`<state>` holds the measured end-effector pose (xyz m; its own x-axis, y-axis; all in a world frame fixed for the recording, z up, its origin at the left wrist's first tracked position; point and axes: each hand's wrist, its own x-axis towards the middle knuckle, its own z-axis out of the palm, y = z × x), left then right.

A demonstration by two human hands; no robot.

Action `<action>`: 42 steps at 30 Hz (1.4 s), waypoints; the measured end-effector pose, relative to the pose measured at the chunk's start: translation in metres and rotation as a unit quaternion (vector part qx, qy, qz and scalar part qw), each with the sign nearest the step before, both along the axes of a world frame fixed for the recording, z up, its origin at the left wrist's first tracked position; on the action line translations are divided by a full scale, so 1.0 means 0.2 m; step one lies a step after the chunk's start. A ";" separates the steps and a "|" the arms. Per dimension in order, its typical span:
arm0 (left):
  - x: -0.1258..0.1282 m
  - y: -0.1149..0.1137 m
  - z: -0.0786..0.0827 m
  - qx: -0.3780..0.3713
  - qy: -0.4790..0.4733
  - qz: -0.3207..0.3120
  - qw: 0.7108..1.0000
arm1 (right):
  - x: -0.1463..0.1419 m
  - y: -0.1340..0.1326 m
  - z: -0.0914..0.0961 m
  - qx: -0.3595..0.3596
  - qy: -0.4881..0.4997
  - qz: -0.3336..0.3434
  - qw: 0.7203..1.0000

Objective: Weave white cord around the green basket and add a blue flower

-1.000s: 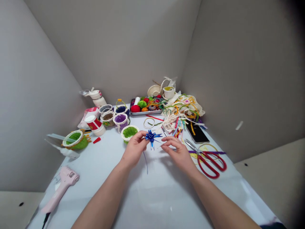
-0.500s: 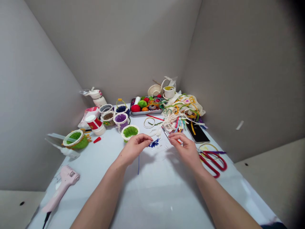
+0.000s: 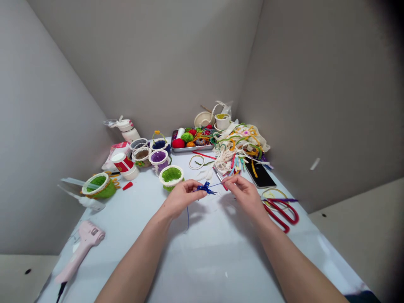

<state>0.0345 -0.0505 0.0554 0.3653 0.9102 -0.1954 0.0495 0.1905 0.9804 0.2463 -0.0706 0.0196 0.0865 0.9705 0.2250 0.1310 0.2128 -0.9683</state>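
My left hand (image 3: pixel 184 197) pinches a small blue ribbon bow (image 3: pixel 204 188) between thumb and forefinger. A thin blue tail hangs below that hand toward the table. My right hand (image 3: pixel 243 191) is closed on a thin blue ribbon end (image 3: pixel 217 184), drawn out straight to the right from the bow. Just behind the right fingertips lies a slim silver and red tool (image 3: pixel 217 173), its kind unclear. A green woven basket (image 3: pixel 171 176) with a white rim stands behind my left hand.
Red-handled scissors (image 3: pixel 282 214) lie right of my right arm, near a phone (image 3: pixel 260 173). A pink glue gun (image 3: pixel 83 248) rests at left. Behind are several small baskets (image 3: pixel 158 158), a tray of yarn balls (image 3: pixel 192 148) and a heap of yarn scraps (image 3: pixel 243 141).
My right hand has gone from beside the slim silver tool to gripping the blue ribbon end, which is now stretched between my hands. The bow has turned in my left hand.
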 end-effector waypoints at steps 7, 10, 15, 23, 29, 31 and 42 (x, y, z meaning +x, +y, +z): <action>0.02 0.00 -0.07 -0.038 -0.029 0.035 0.998 | 0.00 0.02 -0.03 -0.018 0.004 -0.006 1.000; -0.01 -0.03 -0.10 -0.026 -0.008 0.048 0.998 | -0.01 0.02 -0.04 -0.023 -0.012 -0.003 1.000; -0.09 -0.10 -0.13 0.037 0.049 0.075 0.995 | -0.08 0.06 -0.04 -0.029 -0.082 0.033 0.996; -0.26 -0.13 -0.22 0.142 0.151 0.241 0.948 | -0.26 0.22 -0.08 0.023 -0.192 0.091 0.977; -0.33 -0.13 -0.27 0.244 0.222 0.261 0.907 | -0.34 0.30 -0.14 0.041 -0.207 0.088 0.973; -0.34 -0.11 -0.28 0.262 0.242 0.256 0.898 | -0.34 0.31 -0.15 0.043 -0.203 0.094 0.974; -0.39 -0.04 -0.30 0.214 0.261 0.313 0.888 | -0.39 0.44 -0.18 0.041 -0.145 0.134 0.979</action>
